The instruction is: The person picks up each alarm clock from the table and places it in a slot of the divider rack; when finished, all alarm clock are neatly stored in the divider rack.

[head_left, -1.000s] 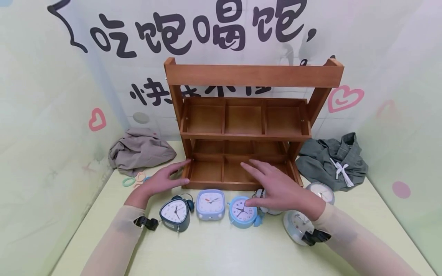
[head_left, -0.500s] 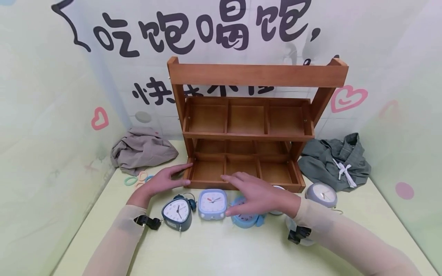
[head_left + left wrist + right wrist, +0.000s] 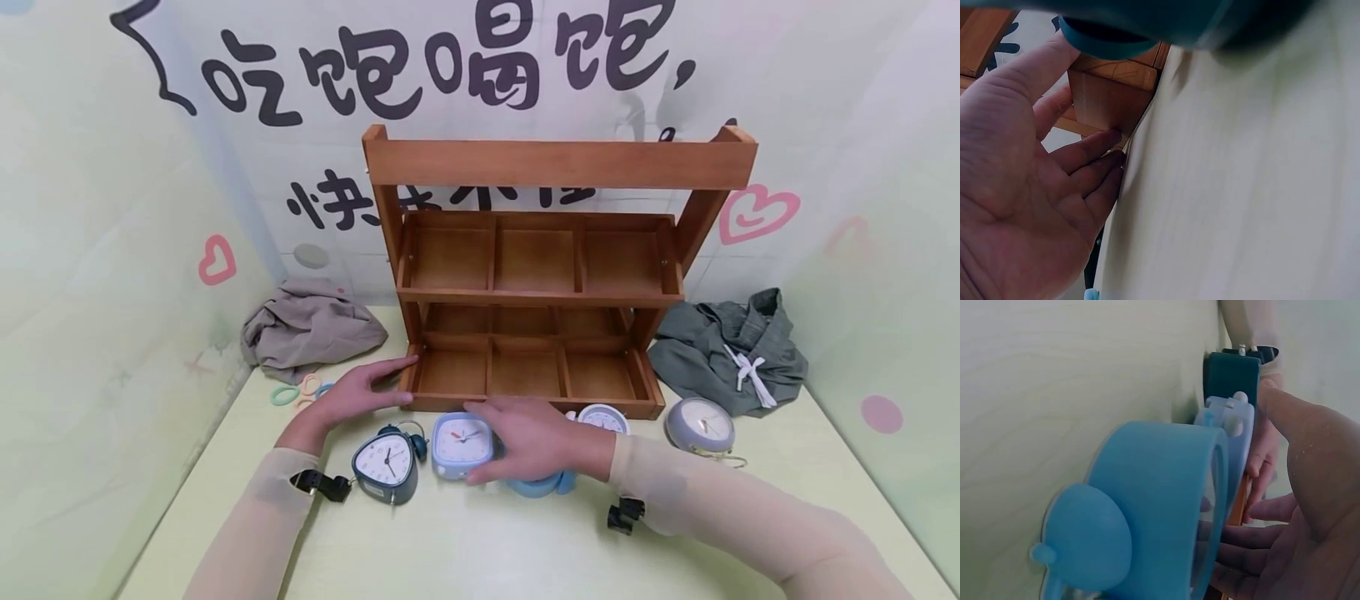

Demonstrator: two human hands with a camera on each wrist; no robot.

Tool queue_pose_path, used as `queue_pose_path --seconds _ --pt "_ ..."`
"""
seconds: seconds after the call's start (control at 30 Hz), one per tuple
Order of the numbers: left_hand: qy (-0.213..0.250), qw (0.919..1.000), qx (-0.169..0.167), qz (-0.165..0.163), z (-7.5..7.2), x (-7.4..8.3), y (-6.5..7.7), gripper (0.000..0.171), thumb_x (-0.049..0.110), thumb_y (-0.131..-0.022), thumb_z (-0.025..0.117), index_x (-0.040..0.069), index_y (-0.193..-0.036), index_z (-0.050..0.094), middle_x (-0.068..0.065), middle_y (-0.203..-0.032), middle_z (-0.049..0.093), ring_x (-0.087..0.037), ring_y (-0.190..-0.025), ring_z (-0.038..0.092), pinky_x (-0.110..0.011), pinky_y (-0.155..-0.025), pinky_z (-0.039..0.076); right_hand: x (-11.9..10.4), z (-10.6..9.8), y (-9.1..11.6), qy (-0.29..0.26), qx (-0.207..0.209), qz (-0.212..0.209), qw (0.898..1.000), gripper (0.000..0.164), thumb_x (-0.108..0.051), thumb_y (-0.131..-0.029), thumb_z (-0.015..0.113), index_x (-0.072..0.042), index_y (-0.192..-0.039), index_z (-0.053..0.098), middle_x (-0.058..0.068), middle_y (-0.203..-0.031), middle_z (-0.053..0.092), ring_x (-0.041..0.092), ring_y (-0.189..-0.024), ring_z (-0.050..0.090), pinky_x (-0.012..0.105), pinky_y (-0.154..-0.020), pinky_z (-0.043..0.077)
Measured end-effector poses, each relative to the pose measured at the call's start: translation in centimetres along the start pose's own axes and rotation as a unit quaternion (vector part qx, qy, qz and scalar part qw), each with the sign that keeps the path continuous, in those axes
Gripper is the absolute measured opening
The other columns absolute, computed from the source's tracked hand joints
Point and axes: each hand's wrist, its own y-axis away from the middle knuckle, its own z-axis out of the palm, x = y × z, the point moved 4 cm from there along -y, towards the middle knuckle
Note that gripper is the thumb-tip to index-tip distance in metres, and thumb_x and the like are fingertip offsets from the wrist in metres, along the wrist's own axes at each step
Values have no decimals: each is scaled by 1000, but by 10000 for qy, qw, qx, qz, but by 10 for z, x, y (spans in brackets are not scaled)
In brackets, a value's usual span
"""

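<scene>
In the head view my left hand [image 3: 358, 393] rests at the left end of the brown wooden shelf rack [image 3: 530, 403], its fingers extended along the lower tray's side. A dark teal triangular alarm clock [image 3: 385, 460] stands just in front of that hand. My right hand [image 3: 536, 437] hovers at the right side of a lavender square clock [image 3: 461, 443], thumb and fingers spread around its edge without closing. Under the right hand is a light blue round alarm clock [image 3: 1160, 487], mostly hidden in the head view. The right wrist view shows the right fingers loosely extended past its face.
Behind the right wrist stands a white round clock [image 3: 602, 417], with a purple round clock [image 3: 701, 425] farther right. Grey-brown cloth [image 3: 311, 329] and dark grey cloth [image 3: 731, 354] lie on either side of the rack. Coloured scissors-like rings [image 3: 285, 394] lie left of the left hand.
My right hand has moved left and down, from above the light blue clock to the lavender clock. The left hand has come onto the tray's side and stayed there.
</scene>
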Motion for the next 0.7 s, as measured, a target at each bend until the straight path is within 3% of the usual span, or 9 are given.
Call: queue_pose_path --seconds 0.3,0.5,0.7 --pt "64 10000 -9 -14 1 2 0 75 47 -98 87 29 -165 58 -6 -172 49 -37 -162 39 -63 -131 32 -2 9 -9 45 -101 205 9997 112 -83 -90 74 -10 -171 44 13 -163 58 29 -146 59 49 -118 53" --pt "99 9999 58 -88 -1 0 2 75 51 -96 88 34 -163 59 -2 -172 50 -35 -162 40 -62 -131 31 -2 12 -12 -56 -121 381 9992 113 -81 -89 76 -12 -172 44 14 -166 54 32 -149 56 51 -119 52" --pt "169 9998 69 -117 -1 -2 2 75 52 -95 88 37 -162 60 1 -171 50 -34 -162 39 -61 -132 30 -5 14 -12 -38 117 270 9996 107 -76 -89 80 -9 -167 50 12 -159 60 26 -139 62 46 -112 57"
